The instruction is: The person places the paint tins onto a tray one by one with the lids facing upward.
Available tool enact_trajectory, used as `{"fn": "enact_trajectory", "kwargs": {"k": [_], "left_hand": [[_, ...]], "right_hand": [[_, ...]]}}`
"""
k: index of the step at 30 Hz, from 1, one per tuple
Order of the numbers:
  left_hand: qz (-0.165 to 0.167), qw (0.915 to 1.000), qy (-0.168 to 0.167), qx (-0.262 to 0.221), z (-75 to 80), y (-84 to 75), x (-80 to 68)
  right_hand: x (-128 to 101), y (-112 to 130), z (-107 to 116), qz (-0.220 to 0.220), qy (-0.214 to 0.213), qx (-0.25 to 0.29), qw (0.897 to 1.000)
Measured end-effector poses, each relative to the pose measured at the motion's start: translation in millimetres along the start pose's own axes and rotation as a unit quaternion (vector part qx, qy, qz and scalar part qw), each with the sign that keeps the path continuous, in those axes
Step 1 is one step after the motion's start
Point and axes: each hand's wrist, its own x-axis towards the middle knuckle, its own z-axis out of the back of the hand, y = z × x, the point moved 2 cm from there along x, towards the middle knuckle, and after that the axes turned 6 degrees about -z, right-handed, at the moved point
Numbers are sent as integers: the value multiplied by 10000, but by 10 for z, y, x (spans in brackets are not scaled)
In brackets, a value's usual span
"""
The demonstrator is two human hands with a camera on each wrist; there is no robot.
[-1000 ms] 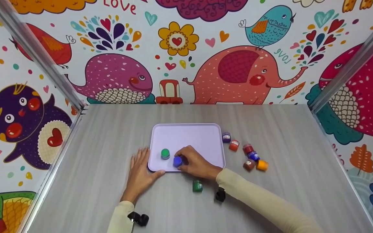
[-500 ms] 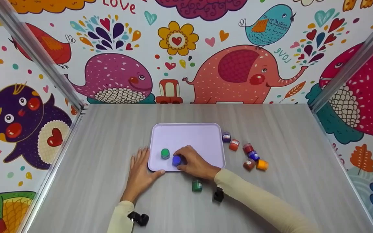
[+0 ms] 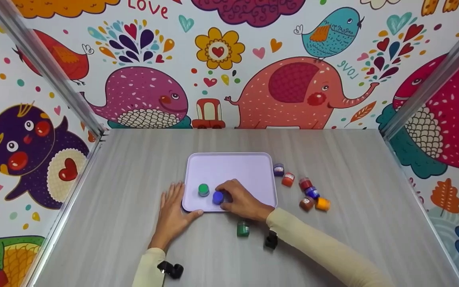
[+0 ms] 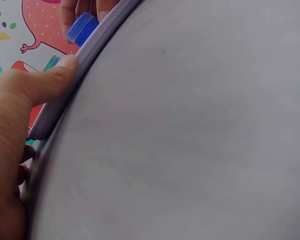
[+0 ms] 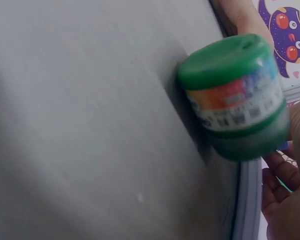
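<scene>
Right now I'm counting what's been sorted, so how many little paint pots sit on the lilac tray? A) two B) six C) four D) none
A: only the green-lidded pot and the blue-lidded pot, gripped by the right hand, stand on the tray; the others lie on the table.

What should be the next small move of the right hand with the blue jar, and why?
Probably let go and lift away: the right hand holds the blue jar already down on the tray, beside the green-lidded jar, while the left hand steadies the tray's corner.
</scene>
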Motion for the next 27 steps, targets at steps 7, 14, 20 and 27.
{"fn": "enact_trajectory", "kwargs": {"k": [7,14,20,27], "left_hand": [[17,10000,20,-63,-14,-3,-6],[23,10000,4,-93,-8,6,-7],[62,9999,47,-83,1,15,-8],[59,9999,56,-61,-8,6,-5]], "right_hand": [[-192,-27,164,-312,153,389,9986],[-412,13,260,166,107,232,9995],[-634,53,253,125,273,427,9986],[-867,53,165,27,165,593,9981]]}}
